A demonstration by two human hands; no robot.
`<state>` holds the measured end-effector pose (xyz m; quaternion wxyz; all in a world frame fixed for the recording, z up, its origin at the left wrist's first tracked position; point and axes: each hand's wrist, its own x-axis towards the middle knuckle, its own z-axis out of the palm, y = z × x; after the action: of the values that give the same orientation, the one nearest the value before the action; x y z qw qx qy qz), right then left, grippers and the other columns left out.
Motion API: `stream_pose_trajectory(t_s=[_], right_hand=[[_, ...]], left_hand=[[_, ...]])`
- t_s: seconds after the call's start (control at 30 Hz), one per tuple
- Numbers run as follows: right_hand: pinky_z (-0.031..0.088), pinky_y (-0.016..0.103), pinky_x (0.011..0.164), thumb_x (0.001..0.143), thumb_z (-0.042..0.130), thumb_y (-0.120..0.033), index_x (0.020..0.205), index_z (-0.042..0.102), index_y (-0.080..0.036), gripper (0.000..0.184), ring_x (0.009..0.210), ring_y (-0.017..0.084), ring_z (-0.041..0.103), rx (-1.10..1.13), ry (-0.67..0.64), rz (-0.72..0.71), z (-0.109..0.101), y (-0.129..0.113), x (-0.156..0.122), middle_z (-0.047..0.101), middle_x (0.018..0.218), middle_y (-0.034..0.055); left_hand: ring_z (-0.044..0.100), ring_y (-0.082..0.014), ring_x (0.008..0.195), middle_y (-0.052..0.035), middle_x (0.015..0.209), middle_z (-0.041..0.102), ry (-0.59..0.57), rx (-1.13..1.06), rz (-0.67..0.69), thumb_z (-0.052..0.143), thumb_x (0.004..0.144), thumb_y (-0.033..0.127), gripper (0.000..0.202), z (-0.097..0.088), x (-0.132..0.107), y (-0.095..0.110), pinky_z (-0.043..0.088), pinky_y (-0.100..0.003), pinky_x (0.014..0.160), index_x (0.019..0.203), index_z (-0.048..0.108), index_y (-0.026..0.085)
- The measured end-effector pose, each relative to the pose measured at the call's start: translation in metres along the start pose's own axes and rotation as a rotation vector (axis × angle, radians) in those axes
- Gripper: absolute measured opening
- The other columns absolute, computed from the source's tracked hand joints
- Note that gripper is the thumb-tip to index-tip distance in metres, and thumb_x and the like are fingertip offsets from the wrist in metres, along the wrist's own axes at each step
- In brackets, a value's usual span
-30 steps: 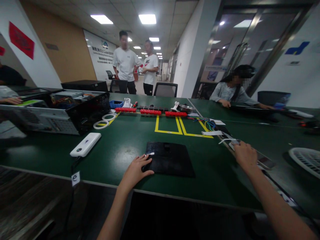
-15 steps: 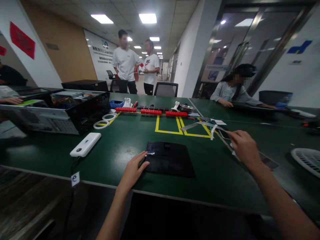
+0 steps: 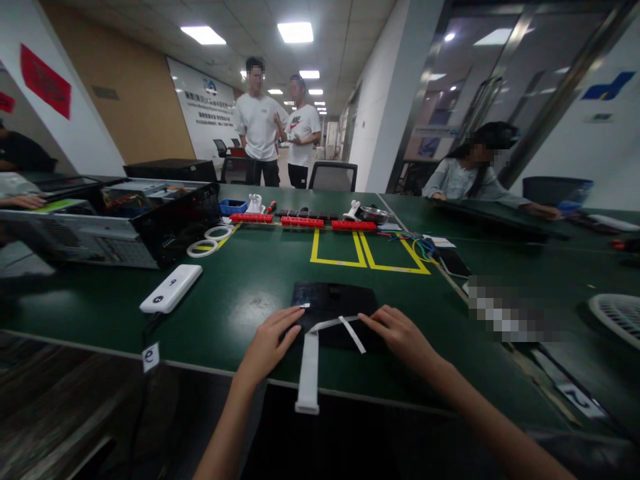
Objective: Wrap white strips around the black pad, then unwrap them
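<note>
A thin black panel [image 3: 340, 292] lies flat on the green table before me. At its left edge rests my left hand [image 3: 270, 341], fingers stretched and thumb apart, fingertips beside a small white mark on the panel. My right hand [image 3: 400, 333] pinches one end of a grey flat ribbon cable [image 3: 310, 363] above the panel. The cable folds near the panel's middle, and one length hangs toward the table's front edge, ending in a wide connector [image 3: 307, 407]. A short white strip [image 3: 353, 335] hangs off the cable near my right fingertips.
An open computer case [image 3: 100, 230] stands left, near white rings [image 3: 201, 249] and a white power strip [image 3: 171, 288]. Red holders [image 3: 301, 223], a blue tray [image 3: 233, 207] and coloured wires [image 3: 423, 247] lie farther back. A white basket [image 3: 617, 320] sits right. Other people are around the room.
My right hand has brought the ribbon cable from the right side of the table, by the wires, leftward over the black panel. My left hand has barely moved.
</note>
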<state>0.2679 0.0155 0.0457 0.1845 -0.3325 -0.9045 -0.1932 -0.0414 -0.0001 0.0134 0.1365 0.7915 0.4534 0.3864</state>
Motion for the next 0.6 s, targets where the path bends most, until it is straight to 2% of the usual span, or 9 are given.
stream_pose_trajectory(t_s=[0.1,0.23,0.4,0.6], right_hand=[[0.044,0.03,0.068,0.087,0.035,-0.003,0.118,0.058,-0.014,0.04,0.076,0.017,0.05,-0.064,-0.03,-0.059,0.006,-0.014,0.004,0.059,0.085,0.0081],[0.041,0.031,0.065,0.088,0.036,-0.004,0.117,0.058,-0.013,0.037,0.076,0.018,0.049,-0.103,-0.076,-0.112,0.006,-0.021,0.011,0.059,0.084,0.0086],[0.04,0.033,0.067,0.089,0.037,-0.006,0.119,0.056,-0.011,0.036,0.077,0.019,0.05,-0.101,-0.098,-0.14,0.01,-0.026,0.016,0.06,0.085,0.0095],[0.041,0.035,0.069,0.091,0.035,-0.009,0.117,0.057,-0.012,0.034,0.081,0.02,0.051,-0.115,-0.116,-0.153,0.012,-0.03,0.018,0.062,0.089,0.0103]], left_hand=[[0.05,-0.0201,0.122,-0.0048,0.131,0.056,-0.101,0.031,0.09,0.053,0.088,0.03,0.038,0.003,0.001,0.0,0.035,-0.043,0.106,0.126,0.054,0.026],[0.048,-0.0205,0.124,-0.0052,0.131,0.056,-0.184,0.068,0.124,0.056,0.087,0.029,0.042,0.009,0.002,-0.003,0.03,-0.046,0.109,0.128,0.052,0.026],[0.052,-0.0215,0.12,-0.0049,0.125,0.06,-0.159,0.107,0.083,0.056,0.086,0.023,0.033,0.012,0.003,-0.006,0.033,-0.047,0.107,0.119,0.061,0.026],[0.053,-0.0211,0.119,-0.0038,0.123,0.061,-0.155,0.134,0.093,0.058,0.085,0.022,0.033,0.013,0.001,-0.01,0.032,-0.046,0.108,0.118,0.061,0.025]])
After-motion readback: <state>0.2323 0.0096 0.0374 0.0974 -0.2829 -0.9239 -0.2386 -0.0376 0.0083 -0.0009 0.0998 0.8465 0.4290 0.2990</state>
